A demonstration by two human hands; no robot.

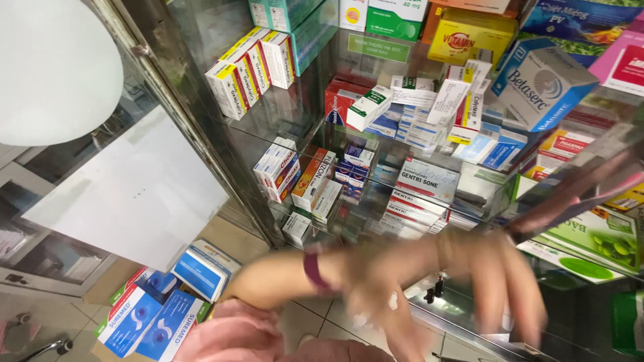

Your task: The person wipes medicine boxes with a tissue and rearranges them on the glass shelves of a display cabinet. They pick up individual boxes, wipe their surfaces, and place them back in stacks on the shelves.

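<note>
A glass-fronted cabinet (201,144) with a metal frame fills the view, its glass shelves stacked with small medicine cartons. Below it, on the tiled floor (315,322), we see blue-and-white boxes (157,318) lying in a loose pile. Across the lower middle, two blurred hands overlap in front of the cabinet's lowest shelf. Our left hand (382,295), on a forearm with a dark red wristband (312,270), hangs with fingers pointing down; we cannot tell whether they hold anything. Our right hand (500,275) lies just beside it, fingers spread and drooping, with nothing visibly held. Nearest the hands are the white-and-red cartons (416,208) on the shelf just above them and a green-printed box (594,241) at right.
</note>
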